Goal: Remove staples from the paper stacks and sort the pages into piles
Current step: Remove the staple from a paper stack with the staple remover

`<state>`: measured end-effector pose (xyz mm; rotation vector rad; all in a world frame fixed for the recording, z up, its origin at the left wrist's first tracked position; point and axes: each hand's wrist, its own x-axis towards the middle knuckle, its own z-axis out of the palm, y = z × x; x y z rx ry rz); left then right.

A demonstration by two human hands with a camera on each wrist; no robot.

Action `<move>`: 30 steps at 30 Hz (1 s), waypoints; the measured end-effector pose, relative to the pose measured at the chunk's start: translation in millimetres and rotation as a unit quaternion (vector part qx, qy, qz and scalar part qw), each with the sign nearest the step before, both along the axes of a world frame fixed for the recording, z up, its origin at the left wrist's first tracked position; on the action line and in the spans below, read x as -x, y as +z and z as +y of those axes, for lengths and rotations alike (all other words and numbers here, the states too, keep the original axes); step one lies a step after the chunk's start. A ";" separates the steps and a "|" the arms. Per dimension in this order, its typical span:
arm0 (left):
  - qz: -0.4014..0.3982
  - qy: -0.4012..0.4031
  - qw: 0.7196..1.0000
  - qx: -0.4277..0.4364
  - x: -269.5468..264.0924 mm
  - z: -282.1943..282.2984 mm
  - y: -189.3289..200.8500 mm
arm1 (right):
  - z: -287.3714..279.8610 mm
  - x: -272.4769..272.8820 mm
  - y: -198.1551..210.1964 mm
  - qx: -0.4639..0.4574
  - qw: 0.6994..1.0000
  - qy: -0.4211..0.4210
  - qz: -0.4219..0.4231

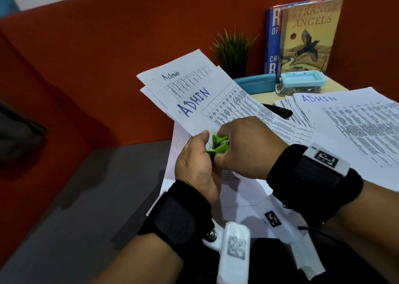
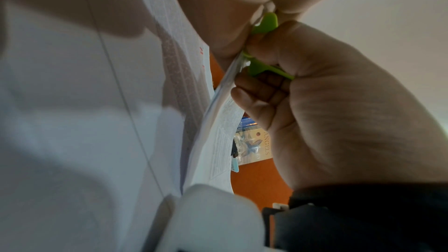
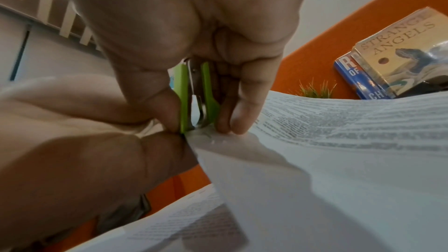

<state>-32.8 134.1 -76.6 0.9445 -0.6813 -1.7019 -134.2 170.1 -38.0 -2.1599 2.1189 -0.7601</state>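
Both wrists sit low in the frame: left hand (image 1: 195, 163) pinches the thin, floppy "ADMIN" paper stack (image 1: 200, 102) at its corner mid-frame, right hand (image 1: 248, 147) squeezes the green staple remover (image 1: 217, 146) there.

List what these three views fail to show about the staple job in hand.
- The staple: hidden in the head view by both hands, the left hand and the right hand; too blurred at the green staple remover tip in the right wrist view.
- Table print on the held stack: too small.
- Blue book: title covered by the Strange Angels book.
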 end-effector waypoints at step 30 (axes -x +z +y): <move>0.154 -0.084 0.980 -0.093 1.0 -9.0 -17.8 | -1.2 37.5 -4.8 -0.119 0.868 -0.048 -0.479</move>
